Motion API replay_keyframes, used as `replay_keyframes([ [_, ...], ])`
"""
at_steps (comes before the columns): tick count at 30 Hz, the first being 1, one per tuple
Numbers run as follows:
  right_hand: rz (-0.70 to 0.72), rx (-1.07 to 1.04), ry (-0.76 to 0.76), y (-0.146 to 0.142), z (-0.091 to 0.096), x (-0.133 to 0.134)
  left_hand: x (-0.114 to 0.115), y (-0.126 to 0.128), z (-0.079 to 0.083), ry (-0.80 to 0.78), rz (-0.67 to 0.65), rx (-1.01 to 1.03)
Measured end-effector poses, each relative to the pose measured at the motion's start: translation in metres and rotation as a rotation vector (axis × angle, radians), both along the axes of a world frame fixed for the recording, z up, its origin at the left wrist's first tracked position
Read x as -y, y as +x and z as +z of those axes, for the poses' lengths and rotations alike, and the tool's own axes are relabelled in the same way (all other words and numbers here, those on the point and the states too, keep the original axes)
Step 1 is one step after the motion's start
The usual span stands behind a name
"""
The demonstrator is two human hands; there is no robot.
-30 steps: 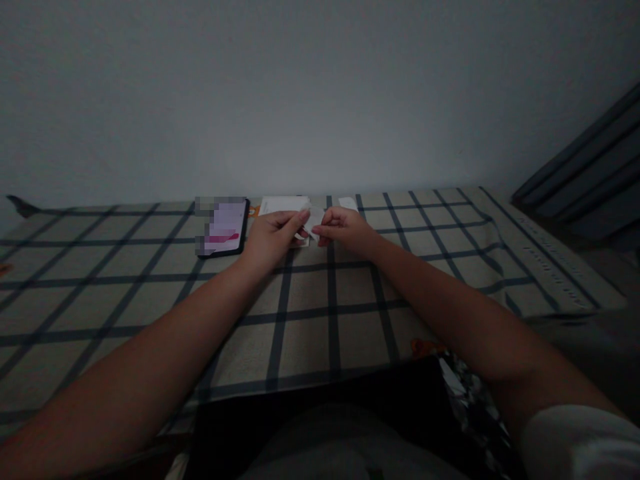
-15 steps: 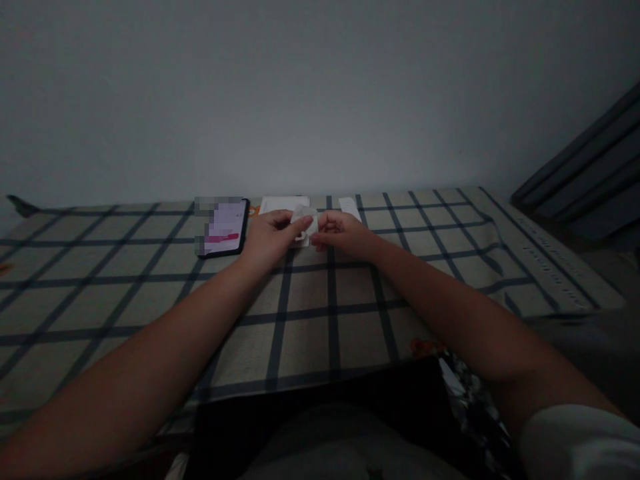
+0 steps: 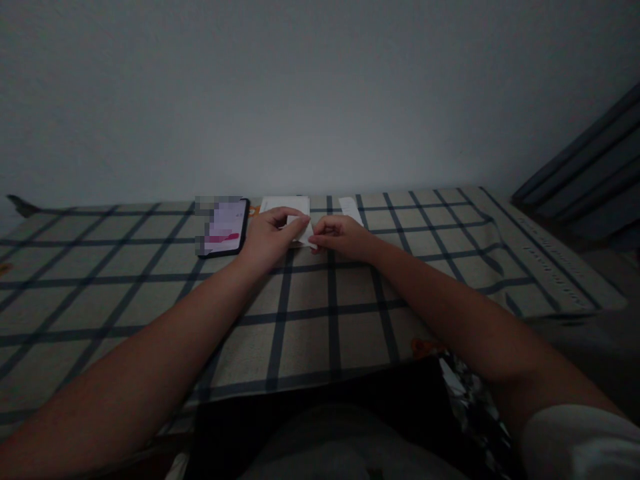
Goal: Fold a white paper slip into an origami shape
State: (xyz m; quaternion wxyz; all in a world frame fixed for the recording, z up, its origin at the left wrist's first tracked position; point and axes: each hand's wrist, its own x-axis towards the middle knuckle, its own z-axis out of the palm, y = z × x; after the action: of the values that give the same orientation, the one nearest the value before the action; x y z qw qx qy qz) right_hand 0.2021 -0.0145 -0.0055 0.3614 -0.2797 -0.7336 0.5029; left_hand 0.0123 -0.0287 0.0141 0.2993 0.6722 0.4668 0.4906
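Observation:
Both my arms reach forward over a checked cloth (image 3: pixel 300 313). My left hand (image 3: pixel 270 237) and my right hand (image 3: pixel 340 237) meet at the far middle, each pinching a small white piece of paper or film (image 3: pixel 303 230) held low over the cloth. What exactly the white piece is stays unclear in the dim light. Just behind the hands lies a flat white card or box (image 3: pixel 283 203). A phone (image 3: pixel 223 227) with a lit screen lies immediately left of my left hand.
A small white slip (image 3: pixel 349 206) lies behind my right hand. A plain wall (image 3: pixel 320 100) rises at the cloth's far edge. Dark striped fabric (image 3: pixel 590 180) sits at the right. A dark bag or garment (image 3: pixel 350 407) lies in my lap.
The white piece was held a little higher and looked crumpled; now both hands have lowered it toward the cloth and it looks flatter. The arms have barely shifted.

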Motion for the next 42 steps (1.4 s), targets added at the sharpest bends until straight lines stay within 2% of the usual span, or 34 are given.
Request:
replay_keyframes([
  [2,-0.005,0.004,0.027,0.001,-0.0002,-0.0008,-0.002,0.0004,-0.0031,-0.028,0.019,-0.002],
  [11,0.004,0.017,0.046,0.0022,0.0008,-0.0007,0.001,-0.0008,-0.0011,-0.094,-0.104,0.065],
  [16,-0.113,-0.043,0.082,0.0015,0.0024,-0.0019,0.0007,0.0036,-0.0059,-0.214,-0.173,0.231],
  [21,-0.226,-0.108,0.068,0.0038,0.0042,-0.0028,0.0001,0.0059,-0.0051,-0.239,-0.218,0.302],
  [28,-0.189,-0.249,-0.022,0.0029,0.0067,-0.0017,-0.0032,0.0044,-0.0055,-0.273,-0.181,0.37],
  [34,-0.164,-0.193,-0.001,0.0049,0.0042,-0.0039,-0.0011,0.0047,-0.0035,-0.295,-0.137,0.364],
  [42,-0.176,-0.167,-0.002,0.0034,0.0042,-0.0032,-0.0032,0.0027,-0.0063,-0.311,-0.17,0.426],
])
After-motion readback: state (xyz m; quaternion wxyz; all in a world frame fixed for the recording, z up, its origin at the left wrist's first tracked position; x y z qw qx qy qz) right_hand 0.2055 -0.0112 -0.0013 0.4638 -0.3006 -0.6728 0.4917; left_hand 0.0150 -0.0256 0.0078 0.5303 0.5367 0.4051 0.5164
